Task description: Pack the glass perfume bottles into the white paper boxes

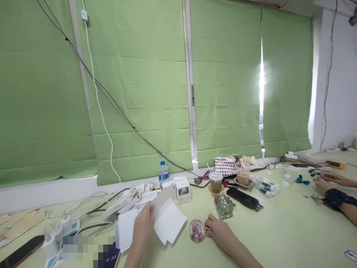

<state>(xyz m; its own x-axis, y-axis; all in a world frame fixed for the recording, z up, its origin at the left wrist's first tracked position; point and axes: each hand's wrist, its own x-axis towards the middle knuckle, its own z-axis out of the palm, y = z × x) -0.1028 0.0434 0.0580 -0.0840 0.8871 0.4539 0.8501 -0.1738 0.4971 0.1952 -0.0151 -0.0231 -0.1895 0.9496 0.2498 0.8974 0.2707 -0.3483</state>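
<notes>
Glass bottle (197,231) held at one end by closed right fingers (211,222) | white card (170,220) pinched by left fingers (150,210) | bottle judged fragile, slippery, best gripped round body; card light, edge-held

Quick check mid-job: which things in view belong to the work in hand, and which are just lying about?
Likely in the work:
folded white card, in the left hand
round glass piece, pink inside, at the right hand
perhaps the flower-picture box

Seemingly just lying about:
water bottle
drink cup with straw
patterned pouch
</notes>
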